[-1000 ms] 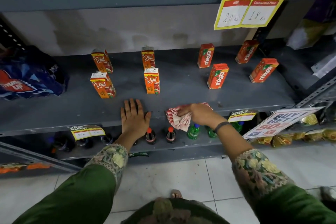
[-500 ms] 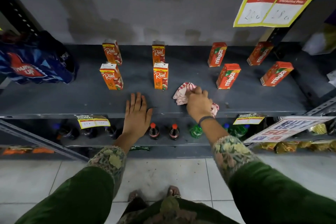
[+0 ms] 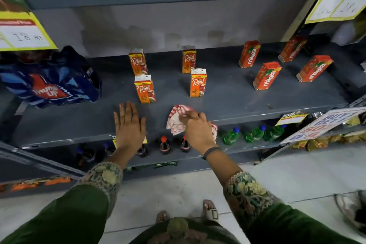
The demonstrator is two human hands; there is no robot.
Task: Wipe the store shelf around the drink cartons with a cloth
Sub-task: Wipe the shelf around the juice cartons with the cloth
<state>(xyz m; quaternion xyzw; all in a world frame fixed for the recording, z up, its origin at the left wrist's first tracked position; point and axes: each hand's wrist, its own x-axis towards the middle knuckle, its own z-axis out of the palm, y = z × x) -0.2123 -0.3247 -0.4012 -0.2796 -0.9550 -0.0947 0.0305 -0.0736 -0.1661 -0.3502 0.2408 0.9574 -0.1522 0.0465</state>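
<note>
Near the shelf's (image 3: 227,105) front edge, her left hand (image 3: 129,128) lies flat, fingers spread. Behind stand four orange Real cartons (image 3: 198,83). Right hand (image 3: 198,129) bunches the red-striped cloth (image 3: 177,120), fingers clamped on it, at the front edge.

Right hand (image 3: 198,130) dragged the cloth (image 3: 179,120) back to the shelf edge.

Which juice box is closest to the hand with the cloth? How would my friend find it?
Look at the grey shelf where four orange Real cartons stand in the middle. Take the front right Real carton, just behind the right hand gripping the striped cloth. The other front one stands behind the flat left hand.
</note>
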